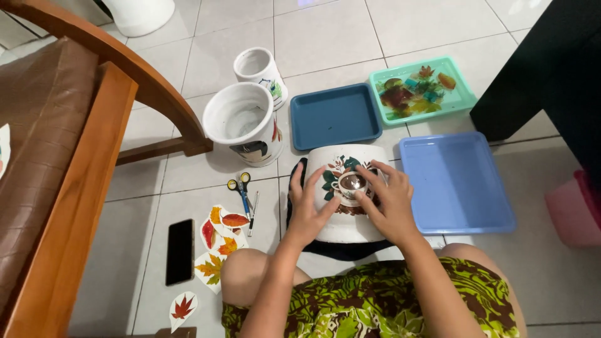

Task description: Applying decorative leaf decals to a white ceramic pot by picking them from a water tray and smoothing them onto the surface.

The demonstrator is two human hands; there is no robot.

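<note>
White pot (344, 216) lies on its side, long axis pointing away from the person, cup-and-leaf cutout (348, 183) uppermost. Left hand (311, 209) and right hand (388, 203) flank the cutout equally near, fingers spread flat, gripping nothing.

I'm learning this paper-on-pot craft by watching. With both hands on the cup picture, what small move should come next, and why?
Probably smooth the cup cutout outward with the fingertips. Both the left hand and the right hand already press around it on the white pot lying on its side, and the picture sits among leaf pieces, so its edges likely need flattening first.
</note>
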